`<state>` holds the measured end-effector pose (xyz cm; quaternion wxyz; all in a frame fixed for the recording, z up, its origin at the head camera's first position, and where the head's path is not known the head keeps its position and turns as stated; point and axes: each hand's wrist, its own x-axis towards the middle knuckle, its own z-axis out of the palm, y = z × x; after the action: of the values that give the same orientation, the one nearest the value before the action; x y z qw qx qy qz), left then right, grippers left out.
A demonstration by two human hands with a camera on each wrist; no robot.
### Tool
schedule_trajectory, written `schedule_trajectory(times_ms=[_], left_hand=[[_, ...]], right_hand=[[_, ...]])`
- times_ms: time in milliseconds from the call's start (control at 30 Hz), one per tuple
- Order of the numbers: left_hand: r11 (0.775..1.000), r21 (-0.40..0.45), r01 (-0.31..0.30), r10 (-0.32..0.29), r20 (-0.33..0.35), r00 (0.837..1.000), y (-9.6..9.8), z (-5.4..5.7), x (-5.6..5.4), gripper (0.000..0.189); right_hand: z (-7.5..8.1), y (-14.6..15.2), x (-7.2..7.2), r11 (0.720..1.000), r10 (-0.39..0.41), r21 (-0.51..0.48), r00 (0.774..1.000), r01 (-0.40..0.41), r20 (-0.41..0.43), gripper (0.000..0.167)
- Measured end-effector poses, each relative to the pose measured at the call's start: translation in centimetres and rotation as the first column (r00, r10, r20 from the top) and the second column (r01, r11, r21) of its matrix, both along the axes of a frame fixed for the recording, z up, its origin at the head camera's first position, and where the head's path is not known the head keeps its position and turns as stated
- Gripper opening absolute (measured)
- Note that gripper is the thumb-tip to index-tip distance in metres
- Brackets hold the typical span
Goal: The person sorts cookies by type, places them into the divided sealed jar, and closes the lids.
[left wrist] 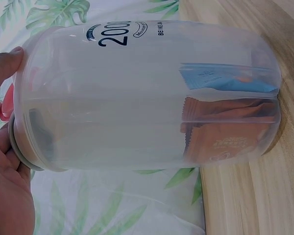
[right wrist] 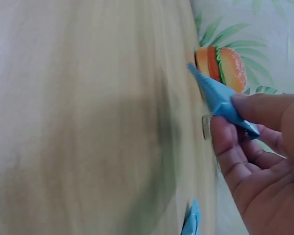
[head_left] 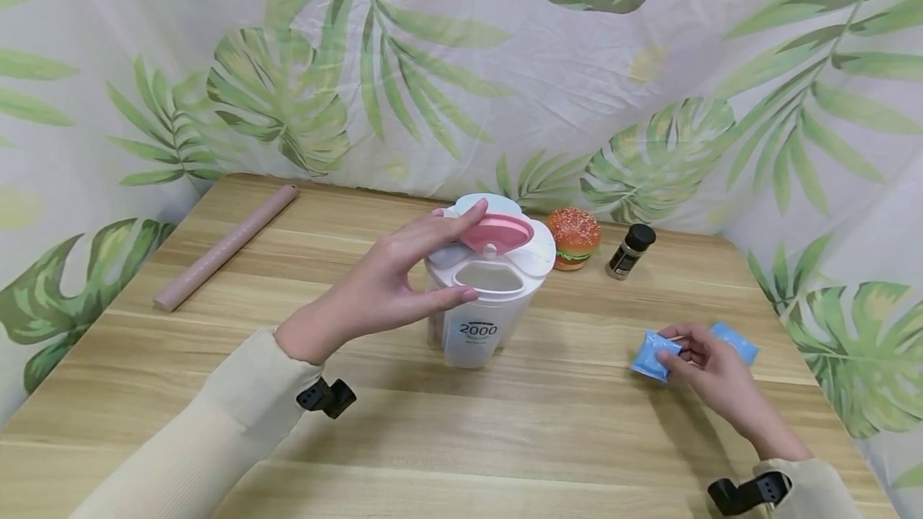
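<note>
A clear plastic storage container (head_left: 479, 335) marked 2000 stands upright on the table, its white lid carrying several flaps. One pink flap (head_left: 497, 234) is raised above an uncovered opening (head_left: 489, 277). My left hand (head_left: 397, 271) grips the lid, thumb at the front rim and fingers by the raised flap. Through the wall, the left wrist view shows a blue packet (left wrist: 225, 78) and orange-brown packets (left wrist: 230, 129) in separate compartments at the bottom. My right hand (head_left: 710, 367) pinches a small blue packet (head_left: 654, 356) above the table, between thumb and fingers. Another blue packet (head_left: 737, 343) lies behind that hand.
A toy hamburger (head_left: 574, 237) sits behind the container to the right, beside a black-capped spice bottle (head_left: 630, 251). On the left side of the wooden table (head_left: 404, 455) lies a long pinkish tube (head_left: 227, 248). A leaf-print cloth (head_left: 447, 62) hangs along the back edge.
</note>
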<state>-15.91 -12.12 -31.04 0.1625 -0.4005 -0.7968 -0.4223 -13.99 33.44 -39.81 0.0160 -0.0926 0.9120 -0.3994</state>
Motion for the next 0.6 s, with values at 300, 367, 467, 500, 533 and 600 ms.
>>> schedule_trajectory(times_ms=[300,367,467,500,533,600], left_hand=[[1.000,0.001,-0.004,0.004,0.005,1.000,0.0,-0.1,0.0,0.084],[1.000,0.002,-0.006,0.006,0.004,1.000,0.0,-0.1,0.0,0.085],[1.000,0.004,-0.010,0.010,0.000,1.000,0.0,-0.1,0.0,0.085],[1.000,0.005,-0.010,0.010,0.000,1.000,0.0,-0.1,0.0,0.085],[1.000,0.006,-0.009,0.009,-0.001,1.000,0.0,-0.1,0.0,0.085],[1.000,0.009,-0.007,0.007,-0.002,1.000,0.1,0.0,0.0,0.084]], right_hand=[[2.9,-1.8,-0.4,0.995,-0.022,-0.096,1.000,0.021,-0.015,0.038],[3.7,-2.6,-0.5,0.994,-0.015,-0.106,0.998,0.009,-0.058,0.036],[5.0,-3.9,-0.6,0.991,0.014,-0.128,0.992,-0.031,-0.128,0.031],[5.4,-4.3,-0.7,0.990,0.025,-0.137,0.989,-0.046,-0.148,0.030],[5.8,-4.8,-0.7,0.988,0.036,-0.143,0.986,-0.060,-0.163,0.029],[6.6,-5.6,-0.8,0.981,0.057,-0.173,0.980,-0.090,-0.189,0.027]])
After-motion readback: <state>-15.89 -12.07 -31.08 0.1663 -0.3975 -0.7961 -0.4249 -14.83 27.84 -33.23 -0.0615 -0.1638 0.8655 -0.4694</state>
